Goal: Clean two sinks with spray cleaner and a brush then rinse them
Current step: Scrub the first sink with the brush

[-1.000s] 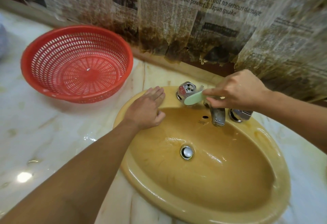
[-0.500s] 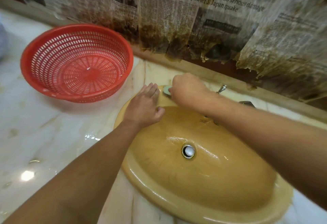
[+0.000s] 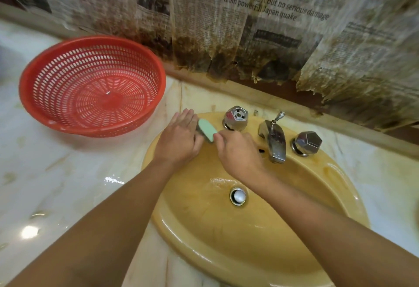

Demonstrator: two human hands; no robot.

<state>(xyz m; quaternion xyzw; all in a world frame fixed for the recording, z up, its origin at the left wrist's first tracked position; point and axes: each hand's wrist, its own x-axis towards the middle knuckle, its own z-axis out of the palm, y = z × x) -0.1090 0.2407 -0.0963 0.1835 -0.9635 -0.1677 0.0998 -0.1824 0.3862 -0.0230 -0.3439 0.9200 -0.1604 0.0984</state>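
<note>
The work is at the scrubbing stage on one sink [image 3: 260, 237], a yellow oval basin set into a pale marble tabletop [image 3: 56, 173]. The right hand [image 3: 238, 153] has its fingers clenched around a pale green brush [image 3: 206, 130], which lies on the back left part of the sink's rim, just left of the left tap handle [image 3: 235, 118] and touching the side of the left hand [image 3: 179, 139]. The left hand rests flat on the rim with its fingers released and extended, grasping nothing; it looks like a brace for the body. The basin walls shine wet and a little water sits near the drain [image 3: 237, 196], yet yellow-brown staining shows on the rim at the far right, so the scrubbing seems only partly done. No water runs from the spout [image 3: 273, 141], so I judge the rinse is not yet begun. No spray bottle is in view, and whether cleaner is already on the surface cannot be told, since no foam shows. A second sink is nowhere in the frame, so at best half the job remains, plus the rest of this rim and its rinse. A red basket [image 3: 93, 85] stands empty on the tabletop to the left, well apart from the brush.
</note>
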